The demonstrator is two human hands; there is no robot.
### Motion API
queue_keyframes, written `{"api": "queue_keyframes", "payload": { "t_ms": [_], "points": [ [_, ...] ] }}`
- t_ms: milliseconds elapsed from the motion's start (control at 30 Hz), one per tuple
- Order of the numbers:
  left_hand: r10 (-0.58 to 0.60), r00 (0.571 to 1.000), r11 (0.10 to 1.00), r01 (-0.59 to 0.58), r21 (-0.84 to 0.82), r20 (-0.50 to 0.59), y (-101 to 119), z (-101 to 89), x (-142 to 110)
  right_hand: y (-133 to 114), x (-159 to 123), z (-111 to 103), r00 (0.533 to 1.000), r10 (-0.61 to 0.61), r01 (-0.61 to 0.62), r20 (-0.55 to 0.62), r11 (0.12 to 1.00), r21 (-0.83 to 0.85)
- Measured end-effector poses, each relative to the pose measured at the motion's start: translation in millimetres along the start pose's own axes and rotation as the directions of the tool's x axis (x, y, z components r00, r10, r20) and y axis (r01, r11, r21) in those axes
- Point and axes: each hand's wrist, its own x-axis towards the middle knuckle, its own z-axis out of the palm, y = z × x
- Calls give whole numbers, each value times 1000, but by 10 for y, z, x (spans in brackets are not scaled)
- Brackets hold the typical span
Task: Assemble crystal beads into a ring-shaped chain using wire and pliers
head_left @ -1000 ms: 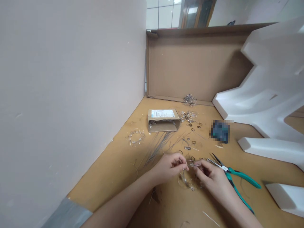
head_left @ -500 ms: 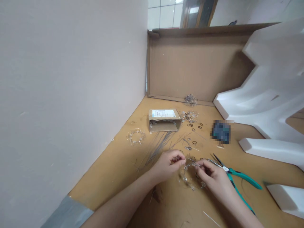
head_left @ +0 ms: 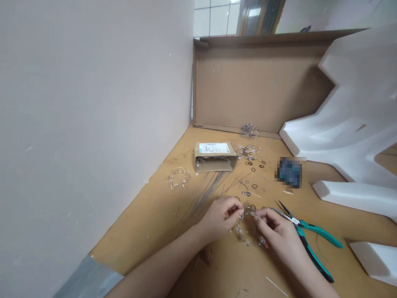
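A ring of clear beads on wire (head_left: 242, 239) hangs between my two hands, above the table. My left hand (head_left: 225, 213) is closed, pinching the wire at the ring's upper left. On the opposite side, my right hand (head_left: 276, 227) is closed too, with thumb and finger pinching the ring's upper right. The fingertips are a short gap apart with a thin wire between them. Long-nose pliers with green handles (head_left: 321, 234) lie beside my right hand, jaws pointing away. Several small dark rings (head_left: 254, 186) are scattered beyond my fingers.
A small open cardboard box (head_left: 215, 157) stands behind straight loose wires (head_left: 211, 190). Another beaded ring (head_left: 178, 178) lies at left. Piles of beaded wire pieces (head_left: 248, 152) sit farther back. White foam (head_left: 356, 95) borders the right, a pale wall (head_left: 93, 103) the left.
The beaded ring's lower part has swung slightly to the left and up. Both hands stay almost in place and keep their pinch.
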Motion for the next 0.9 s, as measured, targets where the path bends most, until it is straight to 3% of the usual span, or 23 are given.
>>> {"api": "queue_keyframes", "payload": {
  "t_ms": [300,900],
  "points": [
    [85,976,993,-66,99,-198,-63,79,-59,-60,-33,105,987,-22,24,-158,1000,5],
    [184,975,974,-165,153,-122,-24,-8,-33,-59,-50,71,989,-78,65,-126,993,-101]
  ]
}}
